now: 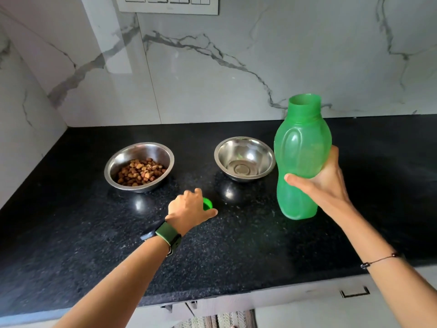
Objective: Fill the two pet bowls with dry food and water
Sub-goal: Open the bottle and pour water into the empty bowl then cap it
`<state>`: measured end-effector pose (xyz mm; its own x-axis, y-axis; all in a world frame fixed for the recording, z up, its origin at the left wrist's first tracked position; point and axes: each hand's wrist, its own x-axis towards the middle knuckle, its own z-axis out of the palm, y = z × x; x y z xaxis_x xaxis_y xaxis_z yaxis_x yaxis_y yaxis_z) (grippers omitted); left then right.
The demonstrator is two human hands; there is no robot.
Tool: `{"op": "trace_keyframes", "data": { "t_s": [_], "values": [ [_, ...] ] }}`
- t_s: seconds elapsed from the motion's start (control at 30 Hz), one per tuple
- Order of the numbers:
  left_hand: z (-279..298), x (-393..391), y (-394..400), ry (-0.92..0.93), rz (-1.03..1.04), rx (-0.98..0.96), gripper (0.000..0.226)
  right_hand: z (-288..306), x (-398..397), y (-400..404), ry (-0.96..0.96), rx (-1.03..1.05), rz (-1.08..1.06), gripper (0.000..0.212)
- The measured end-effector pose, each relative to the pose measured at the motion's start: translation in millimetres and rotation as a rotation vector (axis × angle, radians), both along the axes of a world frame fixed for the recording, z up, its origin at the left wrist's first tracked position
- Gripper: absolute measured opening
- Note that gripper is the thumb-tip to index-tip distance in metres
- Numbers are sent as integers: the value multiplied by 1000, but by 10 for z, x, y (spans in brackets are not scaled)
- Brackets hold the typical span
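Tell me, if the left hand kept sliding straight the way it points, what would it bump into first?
The green cap, already at the left hand. Beyond it, probably the empty bowl, though depth is hard to judge.

Green-strapped watch (165, 235) — thin beaded cord bracelet (380, 259)
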<state>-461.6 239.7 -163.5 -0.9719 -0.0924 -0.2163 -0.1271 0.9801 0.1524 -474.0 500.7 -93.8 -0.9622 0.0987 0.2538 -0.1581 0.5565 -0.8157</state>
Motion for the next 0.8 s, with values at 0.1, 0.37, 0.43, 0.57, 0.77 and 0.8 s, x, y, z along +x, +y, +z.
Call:
{"op": "trace_keyframes", "data": {
  "t_s": [0.1, 0.37, 0.43, 0.57, 0.77, 0.8],
  "values": [
    [59, -84, 71, 125, 13, 9, 68, 58, -86, 131, -36, 99, 28, 88],
    [121, -633, 370, 148, 436, 778, 40, -10, -326, 394, -128, 307, 149, 88],
    [88, -722, 416, 93, 553, 995, 30, -21, -406, 441, -132, 391, 182, 89],
    [51, -777, 507, 27, 676, 1182, 26, 3, -561, 505, -127, 534, 214, 91],
    [37, -811, 600, 69, 680, 1338, 24, 37, -700, 533, -143, 704, 226, 92],
    [39, -830, 602, 80, 691, 1359, 24, 46, -706, 538, -144, 735, 232, 91]
  ]
}}
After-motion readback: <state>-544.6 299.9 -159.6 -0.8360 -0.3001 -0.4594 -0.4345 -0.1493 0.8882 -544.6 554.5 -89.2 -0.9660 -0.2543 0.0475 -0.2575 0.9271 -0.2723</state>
